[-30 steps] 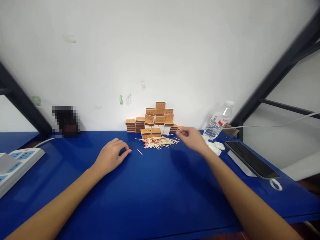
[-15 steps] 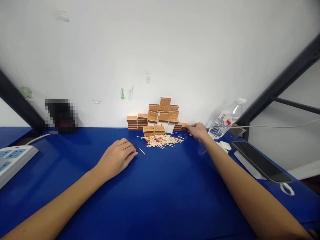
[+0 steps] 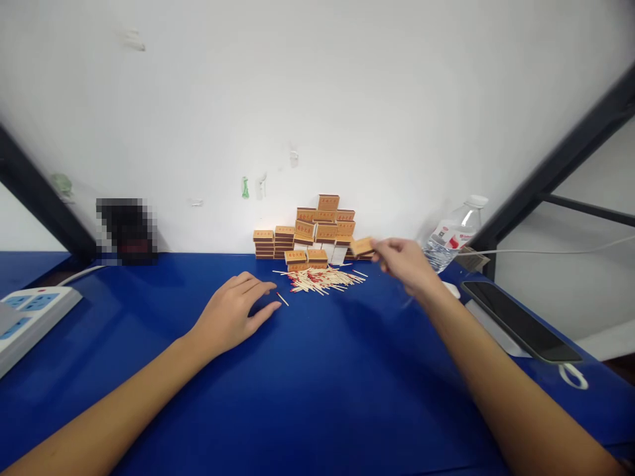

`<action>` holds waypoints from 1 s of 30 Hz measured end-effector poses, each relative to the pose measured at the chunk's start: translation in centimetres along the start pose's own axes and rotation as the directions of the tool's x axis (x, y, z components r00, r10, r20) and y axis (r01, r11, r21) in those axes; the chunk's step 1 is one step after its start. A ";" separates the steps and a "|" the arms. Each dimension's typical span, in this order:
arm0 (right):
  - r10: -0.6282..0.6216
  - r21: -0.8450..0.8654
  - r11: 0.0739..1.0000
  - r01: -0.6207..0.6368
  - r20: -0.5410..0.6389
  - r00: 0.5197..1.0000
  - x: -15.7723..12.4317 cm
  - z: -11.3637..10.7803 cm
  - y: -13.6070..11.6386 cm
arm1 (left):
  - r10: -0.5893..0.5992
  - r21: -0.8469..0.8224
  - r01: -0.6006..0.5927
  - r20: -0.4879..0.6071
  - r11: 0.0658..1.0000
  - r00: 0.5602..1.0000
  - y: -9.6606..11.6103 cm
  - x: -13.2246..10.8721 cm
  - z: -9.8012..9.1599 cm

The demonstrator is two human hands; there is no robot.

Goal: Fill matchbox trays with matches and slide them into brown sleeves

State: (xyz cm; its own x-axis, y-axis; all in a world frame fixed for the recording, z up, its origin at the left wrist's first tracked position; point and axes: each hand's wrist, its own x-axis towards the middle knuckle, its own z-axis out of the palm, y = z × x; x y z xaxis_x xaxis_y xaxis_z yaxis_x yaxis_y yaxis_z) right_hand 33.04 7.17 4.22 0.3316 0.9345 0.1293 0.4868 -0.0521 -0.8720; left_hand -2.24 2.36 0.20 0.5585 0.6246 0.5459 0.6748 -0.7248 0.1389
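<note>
My right hand (image 3: 404, 263) pinches an orange-brown matchbox (image 3: 362, 246) by its right end, holding it up at the right side of the stacked matchboxes (image 3: 326, 231). Part of the low right-hand stack is hidden behind the held box. My left hand (image 3: 237, 311) rests on the blue table with thumb and fingers apart, holding nothing. Just off its fingertips lies a single match (image 3: 282, 299). A heap of loose red-tipped matches (image 3: 322, 280) spreads in front of the boxes. Two neat stacks of matchboxes (image 3: 263, 244) stand at the left of the pile.
A clear water bottle (image 3: 454, 231) leans at the right by the wall. Closer in lie a white case (image 3: 451, 289) and a dark phone (image 3: 516, 320) with a white loop. At the far left is a power strip (image 3: 40, 317); a pixelated dark object (image 3: 127, 231) stands behind it.
My right hand has lifted a matchbox from the right end of the pile and drawn it slightly nearer. My left thumb and fingers have spread apart.
</note>
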 end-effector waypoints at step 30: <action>-0.108 -0.770 0.607 0.197 0.165 0.980 5.5 -9.4 7.9 | -0.210 0.131 0.172 0.393 0.976 0.895 -2.7 0.3 -4.3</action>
State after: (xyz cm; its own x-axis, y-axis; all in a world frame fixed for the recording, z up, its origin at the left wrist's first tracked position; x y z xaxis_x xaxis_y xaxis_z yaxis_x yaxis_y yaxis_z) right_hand 46.30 8.58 2.42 0.1390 0.9800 0.1424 0.9829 -0.1189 -0.1407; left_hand -5.93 3.25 3.55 0.5476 0.8258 0.1352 0.8181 -0.5623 0.1209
